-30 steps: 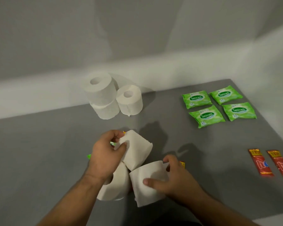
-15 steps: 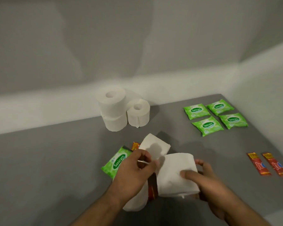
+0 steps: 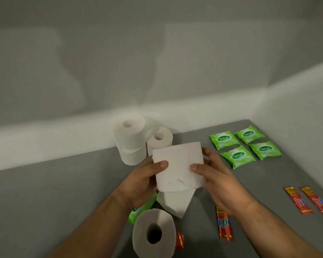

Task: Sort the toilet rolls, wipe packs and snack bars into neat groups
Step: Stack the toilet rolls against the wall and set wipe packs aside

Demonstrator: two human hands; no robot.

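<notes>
Both hands hold one white toilet roll (image 3: 178,165) above the grey table: my left hand (image 3: 142,183) grips its left side, my right hand (image 3: 218,181) its right side. Under it lies another roll (image 3: 175,203) on its side, and a third roll (image 3: 154,233) lies nearest me, core facing the camera. Three rolls (image 3: 131,140) are grouped at the back by the wall, two of them stacked. Several green wipe packs (image 3: 244,146) lie in a square at the right. Two red snack bars (image 3: 309,201) lie side by side at the far right.
A loose green wipe pack (image 3: 140,211) shows beneath my left hand. One red snack bar (image 3: 224,227) lies under my right wrist, another (image 3: 179,240) peeks from behind the nearest roll. The grey table (image 3: 54,192) meets white walls at the back and right.
Both hands have lifted the roll from the pile and carried it up and back toward the stacked rolls. My left hand let go of the other roll, which stays on the table.
</notes>
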